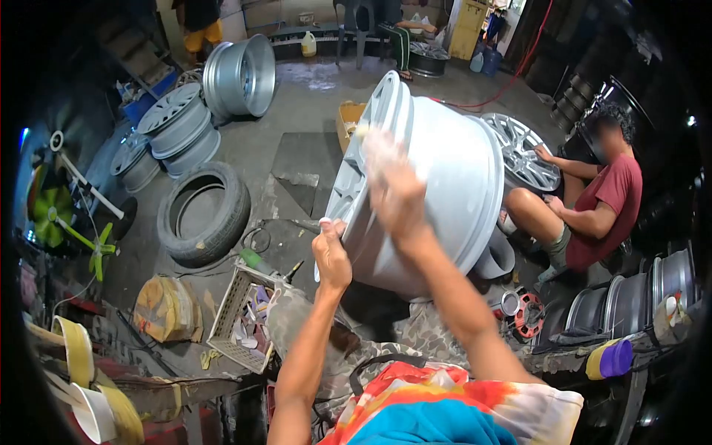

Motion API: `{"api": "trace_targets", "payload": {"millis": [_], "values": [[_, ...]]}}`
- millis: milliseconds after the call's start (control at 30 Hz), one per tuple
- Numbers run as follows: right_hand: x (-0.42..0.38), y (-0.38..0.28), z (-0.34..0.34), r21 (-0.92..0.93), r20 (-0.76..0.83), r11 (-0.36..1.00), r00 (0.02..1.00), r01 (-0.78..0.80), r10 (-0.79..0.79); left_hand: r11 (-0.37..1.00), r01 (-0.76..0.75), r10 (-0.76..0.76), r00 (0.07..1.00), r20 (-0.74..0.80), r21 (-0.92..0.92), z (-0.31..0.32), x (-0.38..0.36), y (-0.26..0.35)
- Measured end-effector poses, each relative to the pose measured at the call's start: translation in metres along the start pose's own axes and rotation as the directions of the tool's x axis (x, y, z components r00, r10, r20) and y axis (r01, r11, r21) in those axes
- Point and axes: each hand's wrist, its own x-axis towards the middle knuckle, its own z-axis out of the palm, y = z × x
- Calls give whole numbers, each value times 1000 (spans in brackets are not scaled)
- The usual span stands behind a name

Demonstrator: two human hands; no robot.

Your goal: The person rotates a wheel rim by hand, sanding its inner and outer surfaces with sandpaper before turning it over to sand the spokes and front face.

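A large silver wheel rim (452,185) stands on its side before me, its spoked face turned to the left. My left hand (331,256) has its fingers wrapped round the lower left edge of the rim. Over the rim's upper part, near the lip, is my right hand (397,189), smeared by motion. A small pale piece shows by its fingertips; what it is cannot be made out.
On the right a person (608,200) sits touching another spoked rim (521,152). A tire (204,213) lies at left, near stacked rims (178,122). A crate (241,319) is by my legs. A red hose (530,52) crosses the back floor.
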Motion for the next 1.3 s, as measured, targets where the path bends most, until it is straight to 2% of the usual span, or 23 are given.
{"api": "trace_targets", "payload": {"millis": [67, 100, 133, 233, 267, 300, 367, 433, 500, 600, 667, 700, 733, 767, 800, 833, 867, 900, 1000, 1067, 1133, 1233, 1300], "values": [[-55, -38, -4, 89, 95, 996, 995, 25, -34, 995, 13, -13, 1000, 2, -103, -2, -1, -8], [-91, -46, -3, 137, 205, 989, 976, 51, -79, 970, 192, -195, 981, -5, -146, -5, -7, -11], [-102, -57, -6, 78, 271, 996, 960, 53, -72, 959, 99, -113, 993, -39, -264, -2, -5, 0], [-75, -29, -12, -7, 180, 997, 981, 73, -71, 992, -19, 12, 998, -62, -126, 0, -9, 10], [-39, -13, -11, -62, 98, 996, 994, 57, -51, 994, -91, 92, 996, -11, 62, -1, -8, 11], [-8, 6, -10, -31, 90, 997, 994, -67, 70, 954, -175, 168, 985, 48, 243, 0, -4, 13], [60, 49, -9, -54, 105, 952, 946, -302, 306, 945, -160, 151, 987, 53, 284, 4, -5, 16], [113, 134, 17, -123, 104, 942, 940, -312, 324, 919, -159, 161, 987, 24, 360, 6, -4, 13], [143, 203, 37, -130, 298, 803, 750, -581, 591, 913, -182, 191, 981, 10, 366, 7, -3, 6], [140, 257, 77, -247, 199, 750, 726, -613, 658, 897, -183, 194, 981, 13, 402, 2, 0, 7], [122, 214, 64, -185, 135, 765, 756, -616, 641, 894, -157, 156, 987, 38, 420, -2, -3, 7], [108, 176, 38, -266, 264, 900, 872, -345, 413, 902, -155, 163, 987, 17, 403, -3, -3, 6], [78, 117, 19, -168, 94, 894, 896, -416, 435, 911, -157, 171, 985, -2, 381, -1, -2, 5], [35, 77, 6, -170, 64, 938, 947, -300, 315, 919, -156, 171, 985, -10, 362, -1, -2, 5], [-3, 36, -13, -209, 114, 977, 993, 41, -17, 930, -163, 167, 986, 15, 329, -3, -2, 1], [-41, 1, -27, -73, 130, 994, 989, 75, -65, 936, -158, 154, 987, 40, 316, -5, -3, 2], [-82, -9, -43, -144, 323, 963, 931, 227, -171, 940, -154, 142, 988, 59, 305, -7, -4, 4], [-101, -22, -62, -226, 439, 954, 895, 197, -80, 941, -151, 139, 988, 61, 304, -7, -7, 5], [-79, 7, -109, -325, 510, 901, 855, 288, -89, 946, -160, 151, 987, 54, 281, -1, -9, 7], [-40, 62, -110, -389, 375, 914, 926, 112, 46, 945, -164, 154, 986, 56, 282, 4, -9, 8], [19, 146, -93, -446, 298, 882, 904, -151, 306, 939, -167, 162, 986, 43, 300, 4, -6, 10], [90, 263, -36, -446, 352, 866, 846, -225, 401, 925, -186, 188, 982, 25, 330, 4, -2, 7], [107, 287, -7, -452, 390, 844, 787, -288, 478, 923, -202, 206, 978, 24, 328, 1, -1, 8]]}}
